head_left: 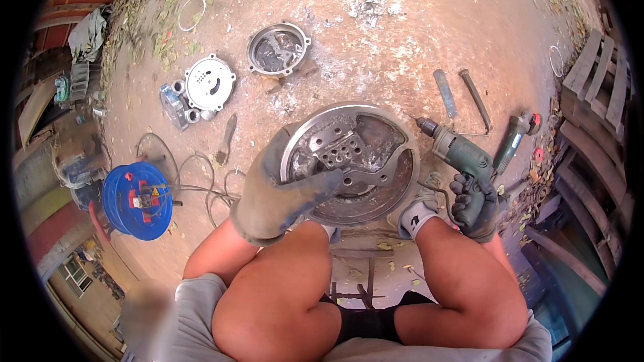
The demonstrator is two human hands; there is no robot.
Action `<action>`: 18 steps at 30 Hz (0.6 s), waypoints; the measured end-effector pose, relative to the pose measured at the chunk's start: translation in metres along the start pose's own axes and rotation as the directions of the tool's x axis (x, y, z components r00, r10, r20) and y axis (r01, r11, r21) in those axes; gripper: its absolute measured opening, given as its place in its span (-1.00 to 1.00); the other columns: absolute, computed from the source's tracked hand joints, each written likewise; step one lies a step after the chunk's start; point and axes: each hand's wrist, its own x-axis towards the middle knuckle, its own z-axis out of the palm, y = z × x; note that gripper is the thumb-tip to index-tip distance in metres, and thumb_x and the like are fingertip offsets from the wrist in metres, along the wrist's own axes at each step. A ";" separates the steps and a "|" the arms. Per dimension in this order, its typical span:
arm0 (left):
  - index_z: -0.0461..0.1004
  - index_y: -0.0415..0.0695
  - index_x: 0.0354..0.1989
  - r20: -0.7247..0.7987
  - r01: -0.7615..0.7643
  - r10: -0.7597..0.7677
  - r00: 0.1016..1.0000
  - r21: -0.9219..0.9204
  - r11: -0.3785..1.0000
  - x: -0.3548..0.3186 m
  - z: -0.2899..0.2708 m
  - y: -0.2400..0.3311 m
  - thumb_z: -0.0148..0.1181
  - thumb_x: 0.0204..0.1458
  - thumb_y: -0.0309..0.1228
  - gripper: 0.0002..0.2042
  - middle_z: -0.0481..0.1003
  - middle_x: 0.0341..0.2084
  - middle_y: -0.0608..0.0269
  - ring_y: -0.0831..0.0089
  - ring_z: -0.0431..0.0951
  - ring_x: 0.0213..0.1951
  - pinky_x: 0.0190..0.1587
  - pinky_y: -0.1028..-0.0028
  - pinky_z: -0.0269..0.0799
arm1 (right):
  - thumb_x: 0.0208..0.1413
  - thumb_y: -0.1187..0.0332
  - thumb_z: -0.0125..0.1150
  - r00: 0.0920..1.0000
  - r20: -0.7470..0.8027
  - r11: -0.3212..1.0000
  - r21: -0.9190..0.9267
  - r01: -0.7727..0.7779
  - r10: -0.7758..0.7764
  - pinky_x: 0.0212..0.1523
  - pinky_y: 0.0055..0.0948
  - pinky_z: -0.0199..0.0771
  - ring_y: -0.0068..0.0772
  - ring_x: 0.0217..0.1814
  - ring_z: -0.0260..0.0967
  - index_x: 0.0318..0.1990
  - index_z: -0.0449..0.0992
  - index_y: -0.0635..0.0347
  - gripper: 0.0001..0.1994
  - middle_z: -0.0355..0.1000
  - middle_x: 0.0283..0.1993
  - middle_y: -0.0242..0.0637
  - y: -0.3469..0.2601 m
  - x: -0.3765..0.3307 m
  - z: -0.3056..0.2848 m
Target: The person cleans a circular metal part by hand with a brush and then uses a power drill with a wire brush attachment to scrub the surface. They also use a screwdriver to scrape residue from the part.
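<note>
Bent knees (439, 251) nearest; left grip (276, 191) clasps round metal casting (362, 154), right grip (483, 222) clutches green drill (463, 154)

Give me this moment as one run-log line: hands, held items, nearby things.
left hand: gloved, holding round metal housing | right hand: gloved, holding green drill | nearby: angle grinder right of drill, blue cable reel

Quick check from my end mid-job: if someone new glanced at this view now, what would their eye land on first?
Probably the big round metal housing at centre, gripped at its left side by the gloved left hand. Next, the green power drill right of it, held in the gloved right hand, and the bright blue cable reel on the far left.
</note>
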 end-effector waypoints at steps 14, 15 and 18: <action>0.03 -0.29 0.68 0.188 -0.204 0.176 0.966 0.140 0.969 -0.022 -0.025 -0.001 0.58 0.06 -0.57 0.03 0.26 0.58 0.04 0.30 0.32 0.54 0.55 0.24 0.28 | 0.45 0.04 0.14 0.997 -0.071 0.999 -0.034 0.003 -0.006 -0.15 -0.41 0.69 -0.49 -0.25 0.65 0.31 0.48 0.41 -0.44 0.63 0.11 -0.06 0.013 -0.002 0.011; 0.04 -0.29 0.68 0.184 -0.198 0.174 0.968 0.125 0.972 -0.024 -0.026 0.000 0.60 0.06 -0.56 0.03 0.27 0.58 0.04 0.30 0.33 0.54 0.55 0.25 0.29 | 0.44 0.04 0.14 0.996 -0.092 0.999 -0.044 0.004 -0.008 -0.17 -0.40 0.69 -0.49 -0.27 0.64 0.30 0.49 0.41 -0.44 0.64 0.10 -0.06 0.013 -0.002 0.015; 0.07 -0.29 0.67 0.181 -0.198 0.176 0.968 0.112 0.974 -0.029 -0.027 0.004 0.63 0.05 -0.52 0.04 0.31 0.56 0.05 0.30 0.35 0.52 0.54 0.25 0.30 | 0.43 0.05 0.16 0.990 -0.139 0.998 -0.070 0.004 -0.014 -0.21 -0.40 0.69 -0.50 -0.32 0.62 0.27 0.50 0.39 -0.46 0.64 0.07 -0.08 0.016 -0.004 0.023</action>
